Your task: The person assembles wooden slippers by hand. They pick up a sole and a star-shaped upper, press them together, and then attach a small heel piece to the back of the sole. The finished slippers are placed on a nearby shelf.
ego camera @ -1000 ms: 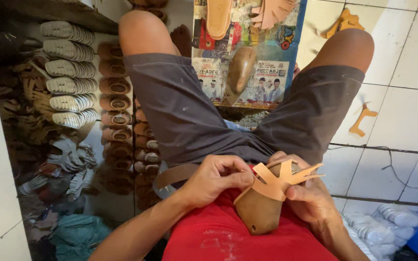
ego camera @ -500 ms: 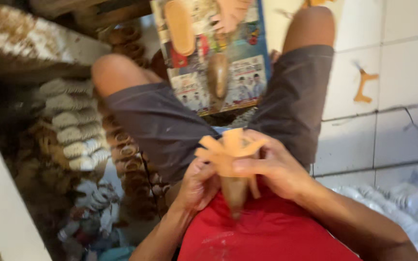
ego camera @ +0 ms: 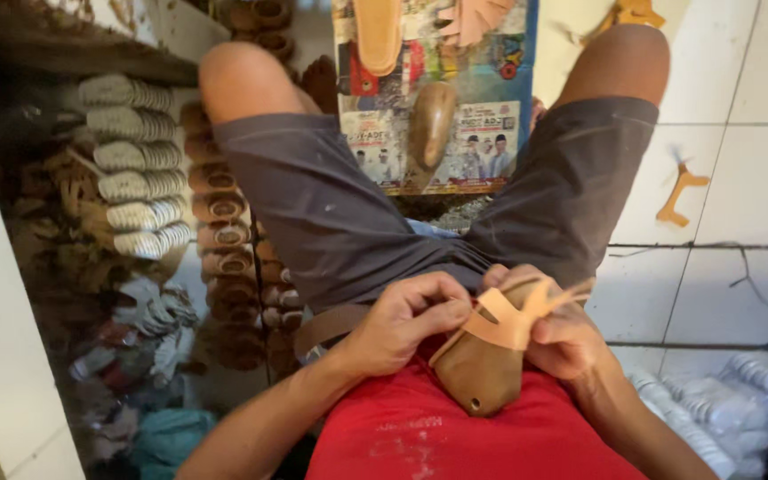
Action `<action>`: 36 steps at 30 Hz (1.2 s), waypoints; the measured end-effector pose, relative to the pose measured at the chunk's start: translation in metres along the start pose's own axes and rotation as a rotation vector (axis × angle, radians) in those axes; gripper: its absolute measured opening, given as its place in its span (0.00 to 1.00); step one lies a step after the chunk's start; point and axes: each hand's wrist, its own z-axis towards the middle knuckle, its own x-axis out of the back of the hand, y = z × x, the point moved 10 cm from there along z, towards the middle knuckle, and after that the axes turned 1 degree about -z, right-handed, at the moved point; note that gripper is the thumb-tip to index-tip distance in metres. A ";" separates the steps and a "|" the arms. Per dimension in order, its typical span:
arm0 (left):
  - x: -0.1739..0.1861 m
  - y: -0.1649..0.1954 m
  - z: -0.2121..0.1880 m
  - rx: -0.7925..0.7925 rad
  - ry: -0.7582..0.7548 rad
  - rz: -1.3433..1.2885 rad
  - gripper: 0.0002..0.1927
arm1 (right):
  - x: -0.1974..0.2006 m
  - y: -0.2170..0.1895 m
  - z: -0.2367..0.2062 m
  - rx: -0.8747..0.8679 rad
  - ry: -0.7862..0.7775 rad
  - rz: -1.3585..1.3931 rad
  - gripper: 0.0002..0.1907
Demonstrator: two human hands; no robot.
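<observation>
Pinching tan strap upper [ego camera: 513, 322] on shoe last [ego camera: 482, 373], both hands, right hand [ego camera: 562, 338] half hidden

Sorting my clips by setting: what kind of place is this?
Probably a small sandal-making workshop: both hands work tan straps onto a shoe last, with stacked soles on the left and a cut strap piece on the tiled floor.

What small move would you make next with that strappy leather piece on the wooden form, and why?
Probably pull the strap upper snug down over the last. The right hand grips both against the lap, the left hand pinches the upper's edge, and the strap ends stick up loose rather than lying flat on the wood.
</observation>
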 end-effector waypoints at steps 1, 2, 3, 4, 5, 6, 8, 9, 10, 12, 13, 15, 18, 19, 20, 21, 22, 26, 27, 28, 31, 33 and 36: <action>-0.005 0.001 0.000 0.006 -0.015 -0.010 0.07 | 0.001 0.001 -0.001 0.013 -0.044 0.006 0.30; -0.009 0.003 0.001 0.014 -0.035 -0.016 0.07 | 0.001 0.002 -0.002 0.032 -0.088 0.013 0.28; -0.011 0.006 0.000 0.005 -0.026 0.004 0.07 | 0.000 0.001 -0.005 0.057 -0.125 0.021 0.26; -0.012 0.009 0.000 -0.005 -0.019 0.026 0.07 | 0.004 0.000 -0.006 0.071 -0.110 -0.020 0.26; -0.013 0.011 -0.001 -0.016 -0.010 0.051 0.08 | 0.007 -0.001 -0.007 0.085 -0.098 -0.061 0.26; -0.013 0.011 -0.003 -0.001 0.003 0.047 0.08 | 0.008 -0.003 -0.008 0.100 -0.084 -0.100 0.25; -0.013 0.010 -0.007 0.036 0.026 0.038 0.08 | 0.002 -0.009 -0.011 0.130 -0.109 -0.170 0.26; -0.018 0.010 -0.008 0.049 -0.024 -0.035 0.09 | -0.004 -0.013 -0.012 0.145 -0.126 -0.206 0.27; -0.022 0.010 -0.008 0.063 -0.072 -0.110 0.11 | -0.013 -0.019 -0.013 0.171 -0.168 -0.319 0.27; -0.031 0.011 -0.010 0.101 -0.165 -0.156 0.15 | -0.036 -0.030 -0.020 0.207 -0.242 -0.538 0.26; -0.033 0.013 -0.008 0.117 -0.213 -0.119 0.18 | -0.044 -0.035 -0.026 0.235 -0.206 -0.675 0.24; -0.039 0.013 -0.004 0.193 -0.346 -0.056 0.23 | -0.063 -0.045 -0.041 0.301 -0.136 -0.953 0.19; -0.052 0.005 -0.005 0.335 -0.587 0.003 0.24 | -0.098 -0.050 -0.050 0.356 -0.379 -1.025 0.15; -0.058 0.002 -0.005 0.344 -0.671 0.032 0.22 | -0.105 -0.049 -0.049 0.367 -0.454 -1.023 0.13; -0.062 -0.001 -0.006 0.348 -0.755 0.068 0.20 | -0.111 -0.048 -0.047 0.385 -0.534 -1.022 0.12; -0.065 -0.003 -0.005 0.352 -0.788 0.025 0.19 | -0.116 -0.047 -0.046 0.405 -0.615 -1.019 0.11; -0.069 -0.005 -0.005 0.357 -0.826 -0.022 0.19 | -0.119 -0.047 -0.045 0.409 -0.630 -1.011 0.12; -0.070 -0.007 -0.006 0.388 -0.846 -0.051 0.19 | -0.122 -0.044 -0.040 0.359 -0.616 -0.971 0.12; -0.060 -0.004 0.000 0.363 -0.729 0.075 0.22 | -0.122 -0.043 -0.039 0.337 -0.590 -0.960 0.12; -0.050 0.003 0.002 0.340 -0.615 0.207 0.24 | -0.113 -0.045 -0.035 0.296 -0.457 -0.931 0.12; -0.038 0.064 -0.002 0.056 -0.269 0.145 0.30 | -0.084 -0.047 -0.027 0.187 -0.149 -0.806 0.29; -0.041 0.101 -0.017 -0.161 -0.110 0.249 0.32 | -0.068 -0.038 -0.011 0.099 -0.085 -0.674 0.53; -0.042 0.121 -0.034 -0.278 0.091 0.539 0.36 | -0.049 -0.032 0.002 0.063 0.124 -0.761 0.56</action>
